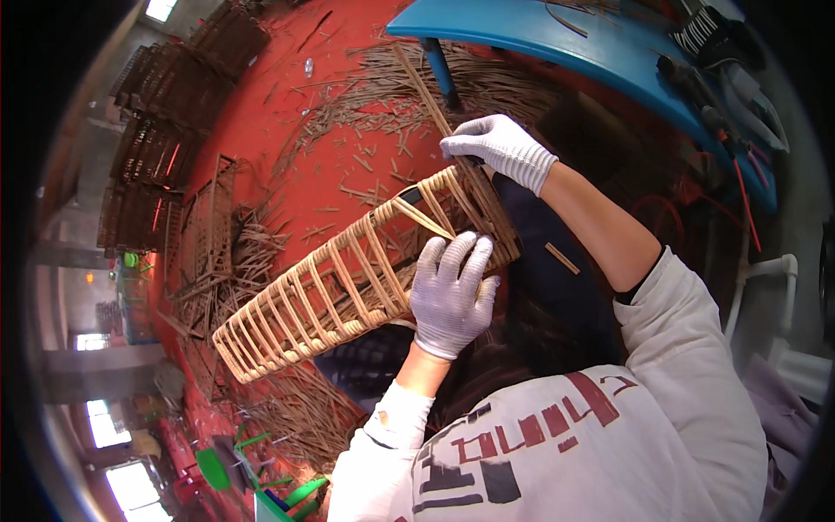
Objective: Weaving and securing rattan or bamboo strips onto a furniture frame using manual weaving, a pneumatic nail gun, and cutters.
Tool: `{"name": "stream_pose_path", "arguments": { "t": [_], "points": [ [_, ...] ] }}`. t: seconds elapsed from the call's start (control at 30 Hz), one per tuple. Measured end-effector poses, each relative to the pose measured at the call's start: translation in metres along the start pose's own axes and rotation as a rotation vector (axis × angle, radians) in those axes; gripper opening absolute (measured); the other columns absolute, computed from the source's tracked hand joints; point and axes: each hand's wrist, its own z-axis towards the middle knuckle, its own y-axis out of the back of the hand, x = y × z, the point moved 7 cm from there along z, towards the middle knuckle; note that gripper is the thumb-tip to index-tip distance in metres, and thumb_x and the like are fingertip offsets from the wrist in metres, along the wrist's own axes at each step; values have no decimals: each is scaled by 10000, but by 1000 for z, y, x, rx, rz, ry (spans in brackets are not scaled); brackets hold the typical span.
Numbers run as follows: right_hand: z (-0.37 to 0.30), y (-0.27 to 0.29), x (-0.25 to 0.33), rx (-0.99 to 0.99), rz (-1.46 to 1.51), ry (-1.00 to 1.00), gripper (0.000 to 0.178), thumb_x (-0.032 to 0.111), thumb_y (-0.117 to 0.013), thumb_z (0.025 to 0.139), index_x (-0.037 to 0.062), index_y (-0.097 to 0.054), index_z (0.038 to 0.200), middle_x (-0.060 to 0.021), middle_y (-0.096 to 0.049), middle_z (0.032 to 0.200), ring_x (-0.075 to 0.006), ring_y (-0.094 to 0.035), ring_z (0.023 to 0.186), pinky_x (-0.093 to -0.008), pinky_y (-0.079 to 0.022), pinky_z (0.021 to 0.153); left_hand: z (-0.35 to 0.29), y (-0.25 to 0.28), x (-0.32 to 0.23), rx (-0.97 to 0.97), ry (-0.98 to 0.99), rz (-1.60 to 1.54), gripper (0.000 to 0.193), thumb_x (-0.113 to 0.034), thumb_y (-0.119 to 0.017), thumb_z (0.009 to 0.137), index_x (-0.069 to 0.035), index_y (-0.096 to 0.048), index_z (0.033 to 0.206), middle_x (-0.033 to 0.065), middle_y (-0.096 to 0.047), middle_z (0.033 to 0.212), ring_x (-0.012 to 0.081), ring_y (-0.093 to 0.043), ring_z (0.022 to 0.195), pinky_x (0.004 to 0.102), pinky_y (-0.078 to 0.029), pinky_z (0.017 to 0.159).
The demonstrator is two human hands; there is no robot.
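Note:
A long woven rattan frame [335, 291] lies tilted across my lap, its light strands wrapped in loops between two long edges. My left hand [452, 296], in a whitish knit glove, is at its near edge with bent fingers. A loose light strand [426, 217] runs from the far edge to those fingertips, which appear closed on it. My right hand [509, 152], gloved the same way, pinches a long flat brown strip [426, 91] above the frame's right end. The strip slants from the far floor down along that end. The right fingertips partly hide it.
A blue table [539, 35] stands at the far right, with tools [696, 91] on its end. Cut strips [383, 104] litter the red floor [287, 148]. Stacked brown wicker frames [152, 139] stand at the left. A green stool [213, 470] is at lower left.

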Motion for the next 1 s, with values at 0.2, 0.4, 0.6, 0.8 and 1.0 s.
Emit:
{"name": "stream_pose_path", "arguments": {
  "t": [0.2,0.4,0.6,0.8,1.0],
  "points": [
    [12,-3,-14,78,65,97,284,324,-747,907,41,-770,913,-12,-733,848,-83,-643,786,-254,-504,752,-3,2,0,6,13,-84,501,-232,-793,736,-104,-690,1210,111,-619,1248,377,-558,1145,471,-456,1018],
    [11,-2,-15,111,-1,82,280,306,-725,923,30,-757,885,-14,-717,816,-83,-628,769,-256,-495,745,-9,20,4,-55,88,-175,513,-510,-644,933,-58,-713,1166,182,-606,1238,378,-560,1163,463,-451,1012],
    [11,-2,-21,92,40,124,304,319,-711,932,30,-735,842,-4,-690,782,-83,-608,750,-257,-487,732,32,73,0,-157,114,22,220,-189,-749,843,-123,-749,1053,79,-657,1116,304,-570,1060,425,-412,970],
    [8,-1,-17,111,74,97,311,340,-712,931,37,-730,864,3,-670,770,-78,-593,736,-260,-482,704,95,39,31,-32,113,210,308,-303,-780,819,-133,-738,1073,49,-703,1105,269,-605,1113,417,-418,987],
    [1,-2,-15,67,50,86,298,321,-719,943,25,-750,935,7,-672,782,-58,-586,720,-236,-488,654,102,-15,69,318,491,-156,339,-300,-792,849,-105,-728,1119,91,-753,979,229,-717,913,353,-545,863]
  ]
}}
